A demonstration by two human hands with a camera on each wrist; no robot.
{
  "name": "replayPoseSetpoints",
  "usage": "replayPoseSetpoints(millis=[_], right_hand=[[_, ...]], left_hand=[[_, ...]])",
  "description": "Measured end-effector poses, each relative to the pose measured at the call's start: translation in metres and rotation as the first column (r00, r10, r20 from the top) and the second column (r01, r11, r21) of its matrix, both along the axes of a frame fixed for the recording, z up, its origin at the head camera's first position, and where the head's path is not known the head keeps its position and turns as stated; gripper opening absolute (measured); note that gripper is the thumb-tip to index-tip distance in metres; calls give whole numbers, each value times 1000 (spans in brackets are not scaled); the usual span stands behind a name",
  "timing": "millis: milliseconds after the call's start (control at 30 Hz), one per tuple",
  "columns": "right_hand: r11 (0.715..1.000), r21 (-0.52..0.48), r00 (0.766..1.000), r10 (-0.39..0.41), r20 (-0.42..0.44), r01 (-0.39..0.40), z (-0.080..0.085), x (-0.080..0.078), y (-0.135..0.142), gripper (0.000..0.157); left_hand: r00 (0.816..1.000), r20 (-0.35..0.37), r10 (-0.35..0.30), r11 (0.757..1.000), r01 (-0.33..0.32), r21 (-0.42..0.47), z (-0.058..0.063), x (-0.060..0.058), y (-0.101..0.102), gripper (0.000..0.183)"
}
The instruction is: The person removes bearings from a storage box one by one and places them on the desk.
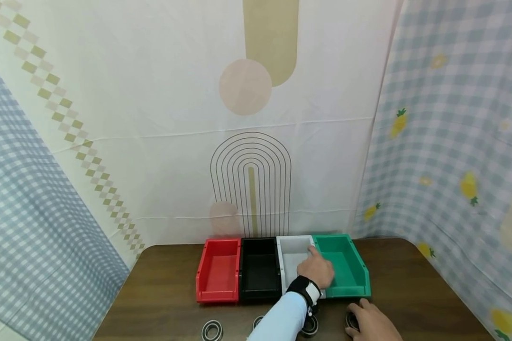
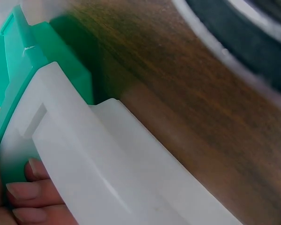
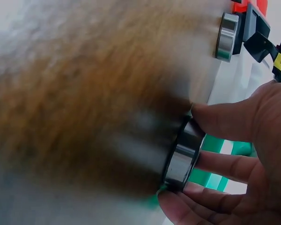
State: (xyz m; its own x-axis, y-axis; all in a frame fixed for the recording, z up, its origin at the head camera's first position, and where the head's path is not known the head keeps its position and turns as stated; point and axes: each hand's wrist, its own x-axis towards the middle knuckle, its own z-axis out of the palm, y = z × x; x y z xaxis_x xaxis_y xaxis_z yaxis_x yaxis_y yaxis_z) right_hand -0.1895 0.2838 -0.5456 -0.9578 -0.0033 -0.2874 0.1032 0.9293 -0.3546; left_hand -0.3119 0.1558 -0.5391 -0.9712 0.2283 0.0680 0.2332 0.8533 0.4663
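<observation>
My left hand [image 1: 316,270] reaches over the white bin [image 1: 291,244], index finger stretched toward the far wall it shares with the green bin [image 1: 343,265]. In the left wrist view its other fingers [image 2: 35,191] curl behind the white bin's wall, with no object showing between them. Near the table's front, right of centre, my right hand [image 1: 373,323] holds a ball bearing [image 3: 182,157]. The right wrist view shows the thumb at one side of its rim and fingertips at the other. The bearing stands on edge in that view, close over the table.
A red bin [image 1: 219,272] and a black bin [image 1: 261,270] adjoin the white one on the left. Three more bearings lie along the front of the wooden table [image 1: 162,293]: one at left [image 1: 212,330], two near the left forearm. A patterned cloth [image 1: 175,180] hangs behind.
</observation>
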Motion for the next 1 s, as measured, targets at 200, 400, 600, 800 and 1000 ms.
replayPoseSetpoints(millis=[200, 400, 600, 800, 1000], right_hand=[[998, 50, 1000, 28, -6, -28, -1, 3, -3, 52], [999, 41, 1000, 22, 1, -22, 2, 3, -5, 53], [999, 37, 1000, 25, 11, -26, 4, 3, -3, 55], [999, 28, 999, 39, 21, -39, 5, 2, -1, 59], [996, 28, 996, 80, 30, -81, 5, -2, -2, 61]], left_hand=[[1000, 11, -2, 1000, 2, 19, 0, -1, -2, 65], [1000, 13, -5, 999, 5, 42, 1, 0, -3, 66], [1000, 14, -6, 999, 6, 37, 1, 2, -1, 65], [1000, 12, -11, 999, 11, 33, 1, 2, 0, 65], [1000, 8, -2, 1000, 2, 24, -1, 1, 0, 65]])
